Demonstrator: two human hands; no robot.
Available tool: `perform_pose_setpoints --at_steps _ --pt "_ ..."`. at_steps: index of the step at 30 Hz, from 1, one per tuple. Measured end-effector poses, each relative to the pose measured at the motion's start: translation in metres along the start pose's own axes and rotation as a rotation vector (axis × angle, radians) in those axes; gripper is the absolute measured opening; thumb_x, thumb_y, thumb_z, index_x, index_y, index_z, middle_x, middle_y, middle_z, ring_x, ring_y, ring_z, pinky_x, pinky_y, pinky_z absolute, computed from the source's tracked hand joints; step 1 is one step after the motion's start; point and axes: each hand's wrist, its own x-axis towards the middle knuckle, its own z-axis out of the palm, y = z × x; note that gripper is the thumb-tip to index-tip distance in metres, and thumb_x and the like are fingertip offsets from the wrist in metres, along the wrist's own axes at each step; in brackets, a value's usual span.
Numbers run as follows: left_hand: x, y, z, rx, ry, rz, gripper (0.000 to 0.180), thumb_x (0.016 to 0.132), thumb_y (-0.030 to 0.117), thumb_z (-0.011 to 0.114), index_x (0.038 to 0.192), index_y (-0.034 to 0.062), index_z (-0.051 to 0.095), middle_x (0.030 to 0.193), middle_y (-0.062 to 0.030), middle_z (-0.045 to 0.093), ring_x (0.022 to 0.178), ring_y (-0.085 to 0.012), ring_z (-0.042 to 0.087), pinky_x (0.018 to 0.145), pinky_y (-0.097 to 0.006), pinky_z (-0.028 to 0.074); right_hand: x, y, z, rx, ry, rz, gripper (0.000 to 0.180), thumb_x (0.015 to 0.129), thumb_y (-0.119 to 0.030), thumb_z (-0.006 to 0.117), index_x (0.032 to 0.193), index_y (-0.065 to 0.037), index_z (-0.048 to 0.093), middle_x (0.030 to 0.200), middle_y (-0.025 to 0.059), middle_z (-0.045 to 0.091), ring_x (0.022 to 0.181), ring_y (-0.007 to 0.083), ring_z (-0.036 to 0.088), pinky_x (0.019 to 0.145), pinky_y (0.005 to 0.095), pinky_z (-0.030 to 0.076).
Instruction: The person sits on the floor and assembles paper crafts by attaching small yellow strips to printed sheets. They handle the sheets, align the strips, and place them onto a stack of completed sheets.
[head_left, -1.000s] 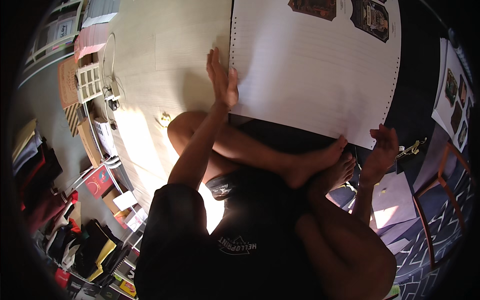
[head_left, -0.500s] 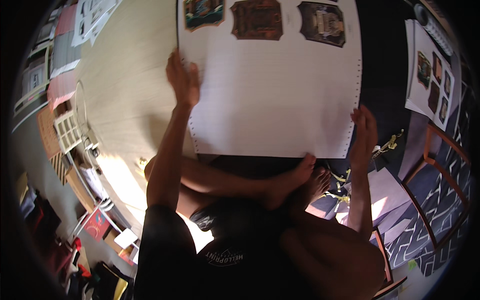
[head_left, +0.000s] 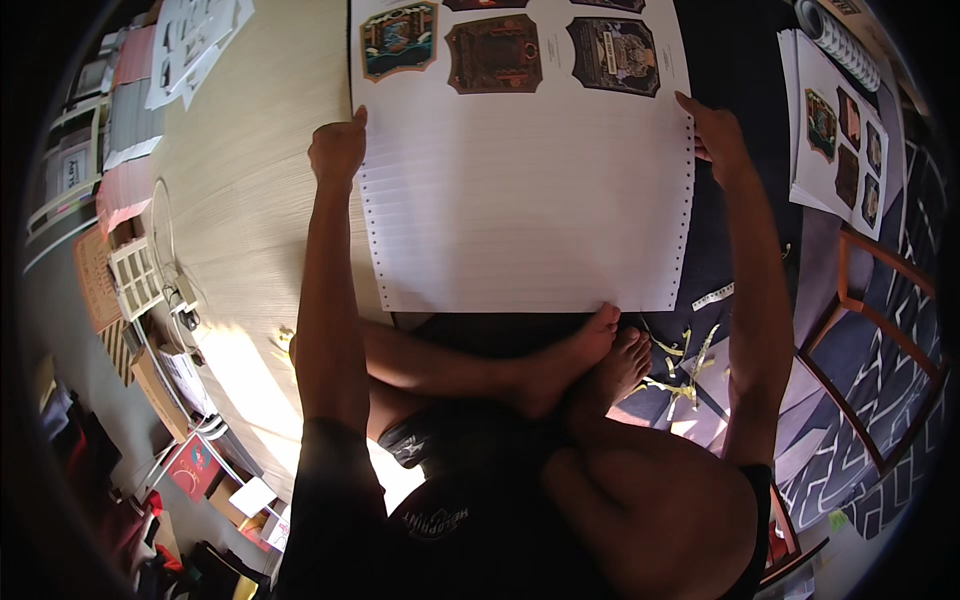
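Observation:
A large white sheet (head_left: 520,200) with punched holes down both side edges lies on the floor in front of me. Dark ornate printed shapes (head_left: 495,52) run across its far end. My left hand (head_left: 338,148) grips the sheet's left edge, thumb on top. My right hand (head_left: 714,128) grips the right edge. Both arms are stretched out. My crossed legs and bare feet (head_left: 590,362) sit just below the sheet's near edge.
A dark mat (head_left: 740,60) lies under the sheet's right side. More printed sheets (head_left: 840,140) lie at the right, papers (head_left: 195,35) at the far left. Yellow paper scraps (head_left: 680,370) sit by my feet. A wooden chair frame (head_left: 870,310) stands right. Boxes and clutter (head_left: 140,290) line the left.
Both hands have slid farther up the sheet's side edges, the right from its near corner. More of the printed shapes at the far end now show.

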Motion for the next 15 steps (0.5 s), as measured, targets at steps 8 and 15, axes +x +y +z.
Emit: perform_pose_setpoints --at_steps 8,15 --pt "0.024 -0.011 -0.028 -0.488 -0.409 -0.068 0.038 0.094 0.035 0.072 0.101 -0.0022 0.069 0.093 -0.0113 0.07 0.08 -0.0239 0.065 0.079 -0.04 0.054 0.003 0.013 -0.004 0.381 -0.34 -0.071 0.057 0.092 -0.036 0.072 0.124 0.009 0.061 0.112 0.017 0.068 0.1 0.0255 0.067 0.092 0.0417 0.053" --pt "-0.017 0.033 -0.04 -0.552 -0.304 0.019 0.042 0.097 0.026 0.066 0.122 -0.0072 0.064 0.105 -0.0154 0.072 0.092 -0.0284 0.069 0.088 -0.041 0.053 -0.037 -0.004 0.005 0.387 -0.321 -0.316 0.045 0.094 -0.021 0.071 0.127 0.007 0.06 0.113 0.0177 0.069 0.098 0.0223 0.068 0.089 0.0356 0.054"
